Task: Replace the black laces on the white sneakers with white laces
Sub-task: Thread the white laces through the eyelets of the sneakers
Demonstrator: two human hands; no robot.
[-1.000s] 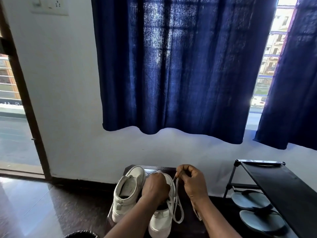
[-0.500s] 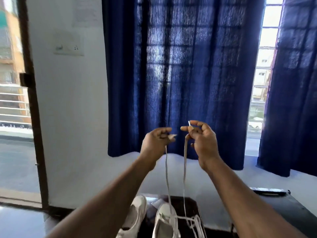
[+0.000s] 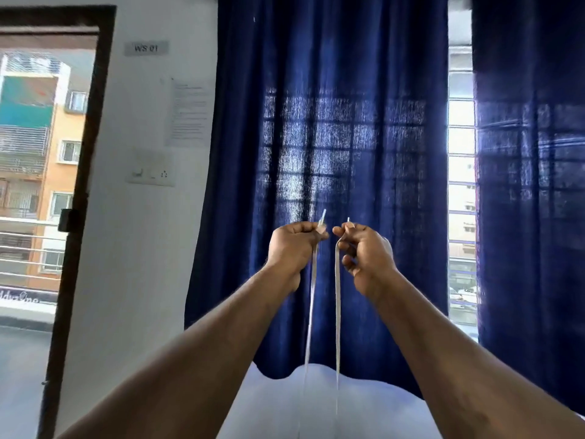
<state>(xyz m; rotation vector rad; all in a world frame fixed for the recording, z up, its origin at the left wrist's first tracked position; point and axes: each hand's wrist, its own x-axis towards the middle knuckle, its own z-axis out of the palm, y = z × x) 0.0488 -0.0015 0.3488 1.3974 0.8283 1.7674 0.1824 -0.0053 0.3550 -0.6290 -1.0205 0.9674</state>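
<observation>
A blue curtain [image 3: 332, 122] fills most of the view, with a white wall [image 3: 142, 248] and a dark door frame [image 3: 83, 172] to its left. The sneakers are out of sight below the bottom edge, so how far the lacing has got cannot be told. In front of the curtain both hands are raised side by side, close but apart. The left hand [image 3: 292, 247] is curled, pinching one end of the white lace [image 3: 338, 312] between thumb and forefinger, and the right hand [image 3: 368, 253] pinches the other end the same way. The two strands hang nearly straight down and run out of the bottom of the view (presumably to a shoe below). This looks like drawing the ends up to even them. The main risk is pulling without seeing the shoe: a hard tug could lift or tip it, or drag one side through an eyelet so the lengths come out unequal. The flat strands could also twist, leaving a turned lace across the tongue. Smallest, the clear tips [image 3: 323, 216] stand just above the fingers, and a grip so near the ends could slip off.
</observation>
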